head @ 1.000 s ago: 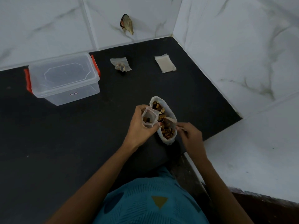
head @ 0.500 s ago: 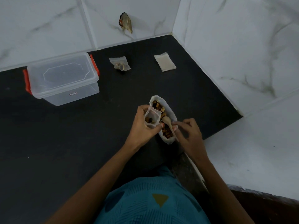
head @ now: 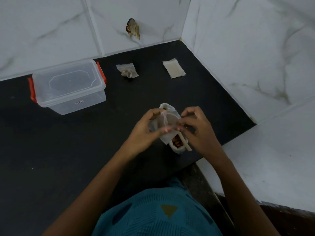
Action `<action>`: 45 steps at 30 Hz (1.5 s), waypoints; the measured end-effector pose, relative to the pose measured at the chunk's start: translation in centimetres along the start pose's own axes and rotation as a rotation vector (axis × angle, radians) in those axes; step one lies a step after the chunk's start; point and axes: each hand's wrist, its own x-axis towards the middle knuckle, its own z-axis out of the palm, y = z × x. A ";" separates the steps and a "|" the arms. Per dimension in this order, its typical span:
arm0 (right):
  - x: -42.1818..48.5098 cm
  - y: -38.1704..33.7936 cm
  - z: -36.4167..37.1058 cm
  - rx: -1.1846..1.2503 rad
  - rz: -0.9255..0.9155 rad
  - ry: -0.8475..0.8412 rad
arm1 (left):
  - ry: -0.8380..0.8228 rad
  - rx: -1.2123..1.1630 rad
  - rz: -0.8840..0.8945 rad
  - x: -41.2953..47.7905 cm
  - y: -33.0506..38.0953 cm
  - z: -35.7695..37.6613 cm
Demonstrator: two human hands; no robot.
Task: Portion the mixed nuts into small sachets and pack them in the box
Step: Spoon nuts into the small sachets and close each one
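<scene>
Near the counter's front edge I hold a small clear sachet [head: 163, 121] between both hands, above the open bag of mixed nuts [head: 177, 144]. My left hand [head: 144, 133] grips the sachet's left side. My right hand [head: 197, 132] pinches its right edge with curled fingers. A pale spoon [head: 186, 145] lies in the nut bag with its handle sticking out toward me. The clear plastic box [head: 68, 86] with red clips stands lidded at the back left, well apart from both hands.
A sachet with a few nuts [head: 127, 71] lies at the back centre of the black counter [head: 85, 142]. A stack of flat empty sachets [head: 173, 68] lies to its right. White tiled walls close the back and right side.
My right hand let the spoon go into the nut bag and moved up to the sachet. Both hands now hold the sachet, which has turned over the bag.
</scene>
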 end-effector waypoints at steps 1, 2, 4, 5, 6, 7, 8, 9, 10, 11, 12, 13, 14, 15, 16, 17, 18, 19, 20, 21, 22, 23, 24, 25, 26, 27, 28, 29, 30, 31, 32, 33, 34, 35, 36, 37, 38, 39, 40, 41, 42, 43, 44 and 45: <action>0.2 0.0 -0.3 0.014 -0.017 -0.009 | 0.030 -0.037 0.023 0.1 0.4 -0.3; 0.4 0.0 -0.5 0.022 -0.034 -0.022 | 0.074 -0.042 0.048 0.2 0.7 -0.5; 0.7 -0.2 -1.1 0.028 -0.059 -0.063 | 0.168 -0.064 0.066 0.4 0.9 -0.6; 0.8 -0.4 -1.4 0.037 -0.058 -0.087 | 0.208 -0.087 0.054 0.5 0.9 -0.6; 0.9 -0.5 -1.6 0.052 -0.052 -0.102 | 0.238 -0.101 0.040 0.5 0.9 -0.6; 1.0 -0.6 -1.7 0.077 -0.038 -0.095 | 0.251 -0.111 0.031 0.6 1.0 -0.4; 1.0 -0.7 -1.7 0.115 -0.019 -0.074 | 0.256 -0.120 0.031 0.7 1.0 -0.2; 1.1 -0.8 -1.6 0.149 0.004 -0.039 | 0.256 -0.142 0.032 0.6 1.0 0.0; 1.1 -0.9 -1.3 0.173 0.030 0.000 | 0.257 -0.167 0.031 0.6 1.1 0.3; 1.1 -1.1 -1.0 0.196 0.066 0.040 | 0.259 -0.195 0.029 0.6 1.1 0.5; 1.0 -1.3 -0.8 0.240 0.110 0.076 | 0.262 -0.219 0.029 0.6 1.2 0.6; 1.1 -1.5 -0.6 0.302 0.153 0.111 | 0.262 -0.235 0.028 0.6 1.3 0.7; 1.1 -1.8 -0.4 0.370 0.185 0.140 | 0.261 -0.247 0.029 0.5 1.4 0.7; 1.1 -2.0 -0.4 0.433 0.210 0.162 | 0.258 -0.263 0.031 0.5 1.6 0.7; 1.2 -2.3 -0.4 0.493 0.233 0.177 | 0.254 -0.285 0.035 0.4 1.7 0.7; 1.2 -2.5 -0.3 0.550 0.254 0.182 | 0.252 -0.311 0.041 0.3 1.8 0.7; 1.2 -2.7 -0.3 0.593 0.269 0.178 | 0.251 -0.329 0.047 0.2 1.9 0.8; 1.2 -2.9 -0.2 0.619 0.277 0.171 | 0.245 -0.330 0.050 0.2 2.0 0.8; 1.2 -3.1 -0.2 0.635 0.284 0.163 | 0.237 -0.309 0.052 0.3 2.1 0.8; 1.2 -3.2 -0.1 0.657 0.296 0.158 | 0.226 -0.282 0.054 0.3 2.1 0.8; 1.2 -3.4 -0.1 0.690 0.314 0.156 | 0.221 -0.258 0.055 0.4 2.1 0.8; 1.2 -3.5 -0.2 0.730 0.336 0.157 | 0.226 -0.250 0.052 0.5 2.2 0.8; 1.2 -3.5 -0.3 0.769 0.358 0.161 | 0.235 -0.255 0.044 0.5 2.2 0.7; 1.1 -3.4 -0.3 0.795 0.383 0.167 | 0.245 -0.268 0.029 0.5 2.3 0.7; 1.1 -3.4 -0.3 0.805 0.410 0.170 | 0.254 -0.284 0.011 0.6 2.3 0.6; 1.1 -3.3 -0.3 0.801 0.434 0.172 | 0.264 -0.296 -0.006 0.6 2.4 0.6; 1.1 -3.3 -0.3 0.790 0.450 0.177 | 0.273 -0.299 -0.018 0.6 2.4 0.6; 1.1 -3.2 -0.3 0.779 0.455 0.186 | 0.280 -0.299 -0.026 0.5 2.4 0.7; 1.2 -3.2 -0.2 0.767 0.452 0.200 | 0.281 -0.297 -0.029 0.5 2.4 0.7; 1.2 -3.3 -0.2 0.749 0.444 0.218 | 0.273 -0.294 -0.029 0.5 2.4 0.7; 1.3 -3.3 -0.1 0.721 0.434 0.239 | 0.256 -0.290 -0.027 0.4 2.5 0.7; 1.3 -3.3 0.0 0.690 0.427 0.258 | 0.234 -0.291 -0.025 0.4 2.5 0.7; 1.3 -3.3 0.1 0.664 0.430 0.274 | 0.216 -0.298 -0.024 0.3 2.5 0.8; 1.3 -3.3 0.3 0.652 0.441 0.284 | 0.204 -0.312 -0.027 0.3 2.5 0.8; 1.3 -3.3 0.3 0.646 0.453 0.284 | 0.199 -0.321 -0.032 0.3 2.5 0.7; 1.3 -3.3 0.3 0.644 0.463 0.268 | 0.204 -0.319 -0.041 0.3 2.5 0.7; 1.3 -3.3 0.3 0.652 0.471 0.239 | 0.215 -0.308 -0.048 0.3 2.5 0.6; 1.2 -3.4 0.2 0.675 0.481 0.207 | 0.232 -0.291 -0.054 0.3 2.5 0.5; 1.2 -3.4 0.2 0.709 0.492 0.179 | 0.255 -0.271 -0.058 0.2 2.5 0.4; 1.2 -3.4 0.1 0.741 0.503 0.155 | 0.281 -0.249 -0.058 0.2 2.4 0.3; 1.2 -3.4 0.0 0.757 0.512 0.135 | 0.303 -0.225 -0.056 0.3 2.4 0.2; 1.2 -3.5 -0.1 0.757 0.512 0.118 | 0.317 -0.199 -0.049 0.3 2.5 0.1; 1.2 -3.6 -0.1 0.753 0.499 0.108 | 0.318 -0.167 -0.038 0.2 2.5 0.1; 1.2 -3.8 0.0 0.758 0.481 0.101 | 0.308 -0.136 -0.021 0.2 2.6 0.2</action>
